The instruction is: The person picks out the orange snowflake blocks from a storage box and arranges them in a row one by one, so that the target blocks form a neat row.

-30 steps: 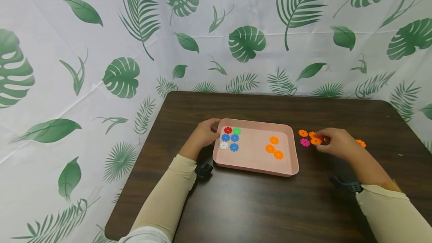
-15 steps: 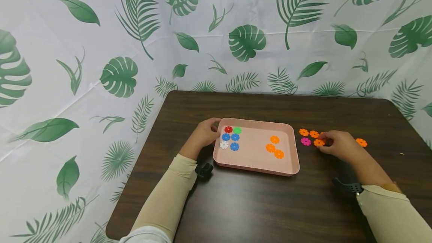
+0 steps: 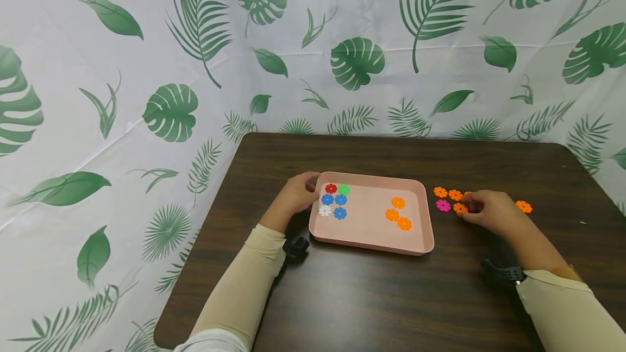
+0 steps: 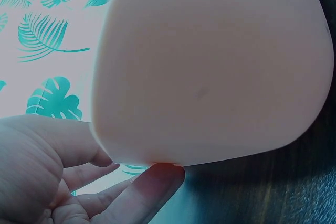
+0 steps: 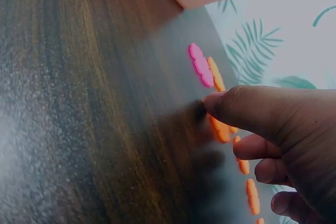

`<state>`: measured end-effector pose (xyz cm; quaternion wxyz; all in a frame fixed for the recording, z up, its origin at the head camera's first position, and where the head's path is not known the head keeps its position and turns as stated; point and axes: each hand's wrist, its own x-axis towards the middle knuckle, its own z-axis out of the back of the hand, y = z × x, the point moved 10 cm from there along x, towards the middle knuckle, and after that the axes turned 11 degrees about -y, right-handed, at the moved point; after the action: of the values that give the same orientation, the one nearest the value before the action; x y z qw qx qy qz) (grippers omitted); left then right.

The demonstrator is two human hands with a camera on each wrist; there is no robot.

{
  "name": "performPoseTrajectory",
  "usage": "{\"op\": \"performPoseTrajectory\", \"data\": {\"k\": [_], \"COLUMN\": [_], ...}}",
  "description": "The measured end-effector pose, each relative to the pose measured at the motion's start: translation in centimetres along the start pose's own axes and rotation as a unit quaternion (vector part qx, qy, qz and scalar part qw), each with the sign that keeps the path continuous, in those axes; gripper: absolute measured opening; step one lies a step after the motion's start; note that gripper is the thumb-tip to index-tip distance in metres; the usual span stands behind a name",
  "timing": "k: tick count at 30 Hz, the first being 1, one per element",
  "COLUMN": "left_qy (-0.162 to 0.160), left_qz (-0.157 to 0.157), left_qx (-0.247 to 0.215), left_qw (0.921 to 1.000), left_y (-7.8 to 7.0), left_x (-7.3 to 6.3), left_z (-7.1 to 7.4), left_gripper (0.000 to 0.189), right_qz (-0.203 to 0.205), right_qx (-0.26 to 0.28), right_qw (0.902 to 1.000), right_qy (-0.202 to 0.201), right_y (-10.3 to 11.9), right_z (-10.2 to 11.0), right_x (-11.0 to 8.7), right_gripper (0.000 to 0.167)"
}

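A shallow pink tray point(image 3: 362, 235) lies on the dark wooden table. My left hand point(image 3: 295, 195) holds its left end; in the left wrist view the thumb point(image 4: 157, 187) presses the tray's edge while the fingers sit around the corner. Right of the tray, my right hand point(image 3: 494, 212) pinches an orange flower-shaped interlocking disc point(image 3: 461, 208) down at the tabletop. The right wrist view has the thumb point(image 5: 231, 106) over that disc point(image 5: 219, 129), with the index fingertip hidden behind. Close by lie a magenta disc point(image 3: 443, 205) and more orange discs point(image 3: 440, 192).
Inside the tray, red point(image 3: 331, 188), green point(image 3: 344, 190), blue and white discs cluster at the left, with orange discs point(image 3: 398, 202) toward the right. Another orange disc point(image 3: 524, 206) lies beyond my right hand. A leaf-patterned cloth point(image 3: 293, 69) hangs behind the table point(image 3: 342, 297).
The right hand has shifted slightly right and toward me, with the orange disc at its fingertips moving a little away from the neighbouring orange disc. The left hand and tray stay put.
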<state>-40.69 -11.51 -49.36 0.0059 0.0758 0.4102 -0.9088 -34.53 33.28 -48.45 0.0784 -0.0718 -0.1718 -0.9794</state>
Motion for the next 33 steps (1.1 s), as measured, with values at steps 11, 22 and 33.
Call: {"op": "performPoseTrajectory", "data": {"k": [11, 22, 33], "left_qy": [-0.005, -0.006, -0.003], "left_qz": [-0.008, -0.009, -0.015], "left_qx": [-0.003, -0.002, -0.009], "left_qw": [1.0000, 0.9999, 0.9998], "left_y": [-0.1, 0.0, 0.0], "left_x": [0.1, 0.0, 0.0], "left_z": [0.1, -0.2, -0.2], "left_gripper": [0.062, 0.063, 0.064], "right_qz": [0.040, 0.164, 0.269], "right_qx": [0.011, 0.046, -0.060], "right_qw": [0.9978, 0.9854, 0.9608], "right_qy": [-0.051, -0.002, 0.035], "right_y": [4.5, 15.8, 20.4], "right_z": [2.1, -1.0, -4.9], "right_x": [1.2, 3.0, 3.1], "right_gripper": [0.041, 0.034, 0.023]}}
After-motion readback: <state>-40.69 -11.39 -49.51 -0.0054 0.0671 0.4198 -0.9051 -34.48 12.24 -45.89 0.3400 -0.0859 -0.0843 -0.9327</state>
